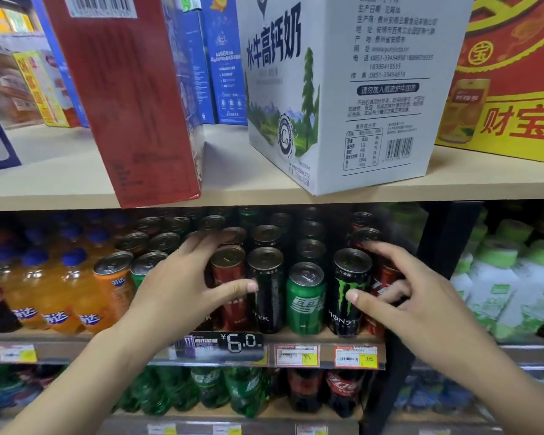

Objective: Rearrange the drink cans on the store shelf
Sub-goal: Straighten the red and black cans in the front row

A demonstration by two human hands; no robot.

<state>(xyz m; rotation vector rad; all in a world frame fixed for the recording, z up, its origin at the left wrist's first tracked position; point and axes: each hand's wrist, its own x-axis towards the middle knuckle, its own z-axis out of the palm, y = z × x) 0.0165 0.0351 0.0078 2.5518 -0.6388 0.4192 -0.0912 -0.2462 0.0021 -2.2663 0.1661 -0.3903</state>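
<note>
Drink cans stand in rows on the middle shelf (296, 335). At the front are a red can (230, 277), a black can (267, 287), a short green can (305, 296), a black Monster can (347, 277) and a red cola can (387, 274). My left hand (182, 281) wraps the red can, thumb across its front, fingers behind it. My right hand (402, 293) reaches around the red cola can, thumb resting on the Monster can's front. The cola can is mostly hidden by my fingers.
Orange soda bottles (44, 287) and an orange can (113, 277) fill the shelf's left. A dark upright post (434, 262) borders the cans on the right. Large cartons (343, 89) sit on the shelf above. Price tags (296, 354) line the shelf edge; bottles stand below.
</note>
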